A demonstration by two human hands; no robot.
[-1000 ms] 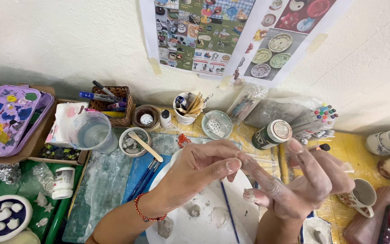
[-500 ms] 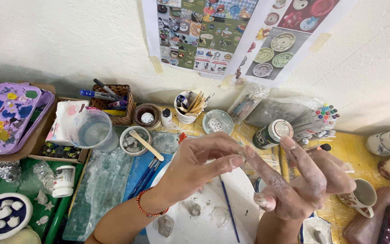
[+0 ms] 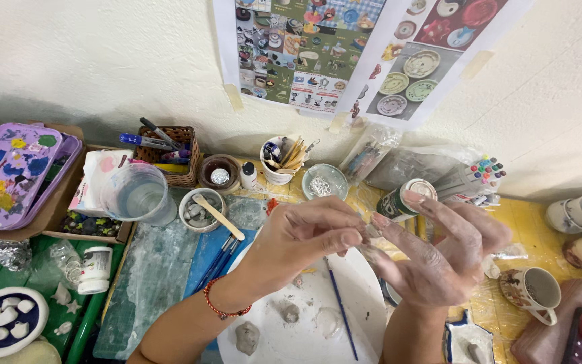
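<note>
Above, two taped posters [image 3: 365, 54] of coloured plates on the white wall, clear cup [image 3: 139, 195] of water, small bowl [image 3: 202, 209] of clay lumps, your left hand [image 3: 298, 243] and right hand [image 3: 439, 259] fingers pinching a small clay bit [image 3: 370, 232] over the white board [image 3: 304, 317] on the worktop.

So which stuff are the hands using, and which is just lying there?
In use:
left hand
right hand
tiny grey clay bit pinched between them
round white work board with grey clay lumps

Just lying about:
purple paint-splotched palette
clear plastic water cup
woven brown pen basket
white patterned mug
</note>
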